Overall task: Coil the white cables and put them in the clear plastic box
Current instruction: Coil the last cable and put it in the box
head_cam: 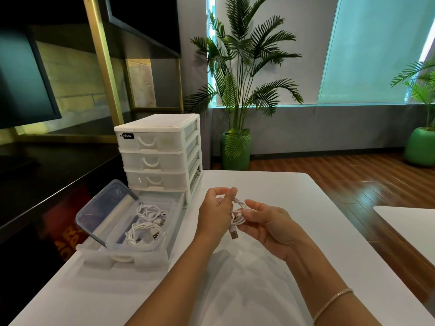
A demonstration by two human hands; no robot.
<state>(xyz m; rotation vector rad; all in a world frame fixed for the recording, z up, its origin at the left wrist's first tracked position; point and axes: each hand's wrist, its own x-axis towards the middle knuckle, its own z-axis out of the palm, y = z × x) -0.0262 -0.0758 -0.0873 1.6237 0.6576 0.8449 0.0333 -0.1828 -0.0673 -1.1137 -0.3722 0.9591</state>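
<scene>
Head view: your left hand (215, 208) and right hand (270, 222), fingers curled, pinched a thin white coiled cable (237, 215) between them, its plug dangling below.

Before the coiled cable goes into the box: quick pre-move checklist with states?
1. Small white USB cable coiled: ok, bundled between both hands.
2. Left hand grip: ok, fingers pinch the coil top.
3. Right hand grip: ok, fingers hold the coil side.
4. Clear plastic box open: ok, lid tilted up.
5. Space in box: ok, two white coils inside, room left.
6. Coil secured against unwinding: cannot tell.
</scene>
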